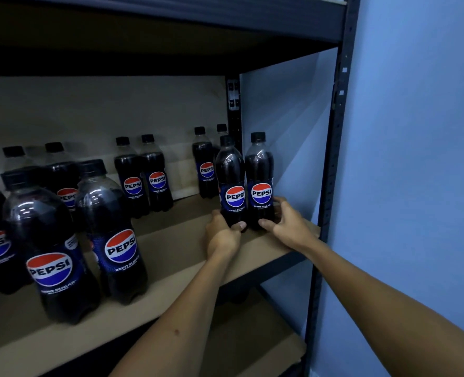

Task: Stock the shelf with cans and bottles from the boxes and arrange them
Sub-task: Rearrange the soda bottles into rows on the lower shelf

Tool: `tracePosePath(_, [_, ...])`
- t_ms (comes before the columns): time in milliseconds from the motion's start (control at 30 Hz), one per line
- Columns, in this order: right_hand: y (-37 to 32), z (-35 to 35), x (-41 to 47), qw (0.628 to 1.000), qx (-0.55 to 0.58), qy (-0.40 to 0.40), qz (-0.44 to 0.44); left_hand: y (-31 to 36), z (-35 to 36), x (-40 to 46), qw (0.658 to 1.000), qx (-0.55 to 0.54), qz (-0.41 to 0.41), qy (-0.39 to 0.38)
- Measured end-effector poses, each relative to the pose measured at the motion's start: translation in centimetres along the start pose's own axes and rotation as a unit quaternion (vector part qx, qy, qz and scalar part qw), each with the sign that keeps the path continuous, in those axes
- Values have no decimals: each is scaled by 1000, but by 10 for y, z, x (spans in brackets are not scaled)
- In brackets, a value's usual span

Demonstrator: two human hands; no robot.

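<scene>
Two dark Pepsi Zero Sugar bottles stand upright side by side at the right end of the brown shelf board (pixel 187 240). My left hand (pixel 221 234) grips the base of the left bottle (pixel 231 183), thumb across its front. My right hand (pixel 285 221) grips the base of the right bottle (pixel 259 180), fingers wrapped behind it. Both bottles have black caps and labels facing me.
Several more Pepsi bottles stand on the same shelf: a pair behind at the back right (pixel 205 164), a pair in the middle (pixel 143 175), and a close group at the left (pixel 111 232). A black upright post (pixel 331 159) and blue wall (pixel 416 159) bound the right side. A lower shelf (pixel 252 344) lies beneath.
</scene>
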State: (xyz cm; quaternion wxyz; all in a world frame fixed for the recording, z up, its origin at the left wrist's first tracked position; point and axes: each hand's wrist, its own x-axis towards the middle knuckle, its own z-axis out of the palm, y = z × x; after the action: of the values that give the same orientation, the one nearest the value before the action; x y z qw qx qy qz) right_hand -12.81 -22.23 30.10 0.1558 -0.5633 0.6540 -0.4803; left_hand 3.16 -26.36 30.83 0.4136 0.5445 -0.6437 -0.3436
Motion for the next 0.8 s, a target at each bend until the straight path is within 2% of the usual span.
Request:
tracePosePath(167, [0,-5,-14,999,-4,35,19,7,2,-19,1000,8,7,-11])
tracePosePath(500, [-9,-3,-37,1000,9,-9,2,-1,-21,-43,1000,26,-17,7])
tracePosePath(800, [-5,4,-39,1000,14,11,10,-3,-21,-45,999,41,-9,21])
